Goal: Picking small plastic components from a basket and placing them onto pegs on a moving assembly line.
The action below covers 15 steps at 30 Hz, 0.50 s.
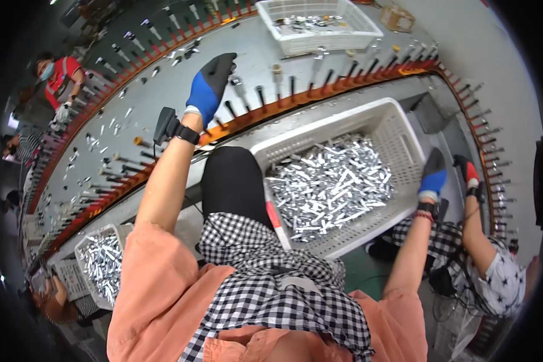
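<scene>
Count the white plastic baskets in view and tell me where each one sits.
3. One large white basket of shiny metal parts lies between the person's arms; one basket sits at the top, beyond the pin rail; one small basket sits at lower left. Others may be hidden at the dark edges.

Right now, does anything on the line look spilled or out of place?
Yes. Small silver metal parts lie scattered loose across the grey conveyor surface behind the row of pegs, rather than in the white crates. The left hand is raised over the pegs.
</scene>
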{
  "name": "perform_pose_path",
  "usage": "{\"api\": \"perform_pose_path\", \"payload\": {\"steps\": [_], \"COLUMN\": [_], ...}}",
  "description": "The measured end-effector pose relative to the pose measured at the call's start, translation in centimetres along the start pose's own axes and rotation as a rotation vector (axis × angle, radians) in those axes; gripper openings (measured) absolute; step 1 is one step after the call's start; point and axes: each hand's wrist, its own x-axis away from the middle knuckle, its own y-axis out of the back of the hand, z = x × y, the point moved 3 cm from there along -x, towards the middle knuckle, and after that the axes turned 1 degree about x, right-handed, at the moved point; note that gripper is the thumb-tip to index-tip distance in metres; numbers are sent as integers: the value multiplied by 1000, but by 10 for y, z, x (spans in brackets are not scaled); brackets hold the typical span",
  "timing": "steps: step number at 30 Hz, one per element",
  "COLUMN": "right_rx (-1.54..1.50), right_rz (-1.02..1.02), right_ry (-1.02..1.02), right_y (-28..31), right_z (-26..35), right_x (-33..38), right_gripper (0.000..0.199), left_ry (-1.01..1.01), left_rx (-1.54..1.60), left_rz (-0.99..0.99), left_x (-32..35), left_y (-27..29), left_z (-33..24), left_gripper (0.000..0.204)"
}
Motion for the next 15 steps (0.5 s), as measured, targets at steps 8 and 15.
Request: {"api": "perform_pose_path", "payload": {"steps": [8,15], "right_rx": [-1071,-846], "right_rz": [533,974], "right_ry": [247,86], "right_y": [-164,-270], "right_z": [301,420], "right_x": [-17,-25], "right_gripper": [47,37], "left_ry": [-19,-287], "left_rx": [-512,-347], "left_rz": [261,903], "left_x": [79,133], "left_y": [-23,-120], "left_z": [-89,-92], "left_gripper": [49,29]}}
